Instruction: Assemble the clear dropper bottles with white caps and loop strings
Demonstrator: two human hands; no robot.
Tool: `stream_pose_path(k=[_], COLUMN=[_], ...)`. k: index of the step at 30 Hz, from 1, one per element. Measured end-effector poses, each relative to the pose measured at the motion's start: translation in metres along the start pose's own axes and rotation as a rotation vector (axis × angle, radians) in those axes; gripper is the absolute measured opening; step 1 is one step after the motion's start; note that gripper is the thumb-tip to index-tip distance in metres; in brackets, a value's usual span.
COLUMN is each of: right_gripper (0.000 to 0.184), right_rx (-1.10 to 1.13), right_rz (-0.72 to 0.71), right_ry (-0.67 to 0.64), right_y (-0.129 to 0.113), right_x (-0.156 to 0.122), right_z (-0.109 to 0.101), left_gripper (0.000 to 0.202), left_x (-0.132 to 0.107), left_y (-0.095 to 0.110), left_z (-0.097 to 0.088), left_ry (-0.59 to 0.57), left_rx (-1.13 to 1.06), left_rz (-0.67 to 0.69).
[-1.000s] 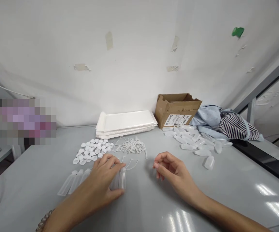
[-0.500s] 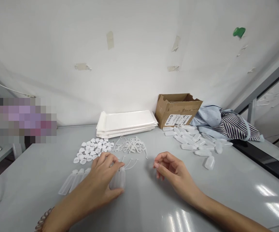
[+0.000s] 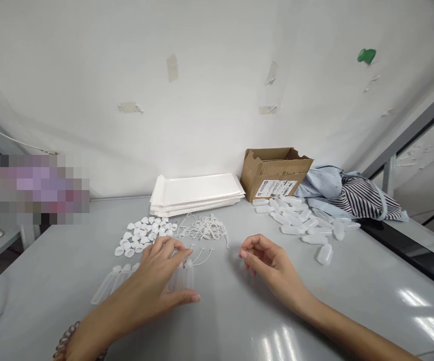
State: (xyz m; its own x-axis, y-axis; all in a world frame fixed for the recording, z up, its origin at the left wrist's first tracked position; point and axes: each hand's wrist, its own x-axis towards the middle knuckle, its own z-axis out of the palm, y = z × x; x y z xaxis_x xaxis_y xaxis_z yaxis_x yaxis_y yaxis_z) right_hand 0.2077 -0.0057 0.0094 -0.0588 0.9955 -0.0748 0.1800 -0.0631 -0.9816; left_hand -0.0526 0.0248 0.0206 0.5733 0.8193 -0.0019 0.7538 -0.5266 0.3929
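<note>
My left hand point(image 3: 166, 276) is over a row of translucent plastic tubes with white caps. Its thumb and fingers are apart, around the rightmost tube point(image 3: 189, 277), with a gap visible between thumb and tube. More of the capped tubes point(image 3: 106, 285) lie to its left, partly hidden by my forearm. My right hand point(image 3: 264, 260) hovers to the right, loosely curled, thumb tip against the index fingertip and nothing visible in it. Several short white cords point(image 3: 204, 258) stick out beyond the row. White caps point(image 3: 142, 235) and a tangle of white cords point(image 3: 207, 227) lie behind my left hand.
Loose translucent tubes point(image 3: 299, 218) lie scattered at the right. Behind them stand a cardboard box point(image 3: 277, 173) and bundled striped and blue cloth point(image 3: 363, 195). White padded envelopes point(image 3: 198, 193) are stacked by the wall. A long black object point(image 3: 408, 253) lies along the right side.
My left thumb and fingers have spread apart, letting go of the rightmost tube. My right hand stays almost in place. The view has shifted slightly.
</note>
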Motion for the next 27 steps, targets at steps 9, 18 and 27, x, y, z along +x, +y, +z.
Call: stream_pose_path(k=[9,18,27], right_gripper=[0.049,0.057,0.06], right_rx=[-0.734,-0.812,-0.918], right_rz=[-0.336,-0.39,-0.85], right_ry=[-0.18,-0.205,-0.14], right_y=[0.016,0.012,0.009], right_x=[0.016,0.021,0.0], right_z=[-0.006,-0.004,-0.003], left_gripper=[0.045,0.025,0.026], left_x=[0.009,0.011,0.005], left_y=[0.011,0.025,0.042], left_z=[0.004,0.01,0.024], left_ry=[0.225,0.383,0.439], left_rx=[-0.058,-0.081,-0.231], left_rz=[-0.015,0.014,0.094])
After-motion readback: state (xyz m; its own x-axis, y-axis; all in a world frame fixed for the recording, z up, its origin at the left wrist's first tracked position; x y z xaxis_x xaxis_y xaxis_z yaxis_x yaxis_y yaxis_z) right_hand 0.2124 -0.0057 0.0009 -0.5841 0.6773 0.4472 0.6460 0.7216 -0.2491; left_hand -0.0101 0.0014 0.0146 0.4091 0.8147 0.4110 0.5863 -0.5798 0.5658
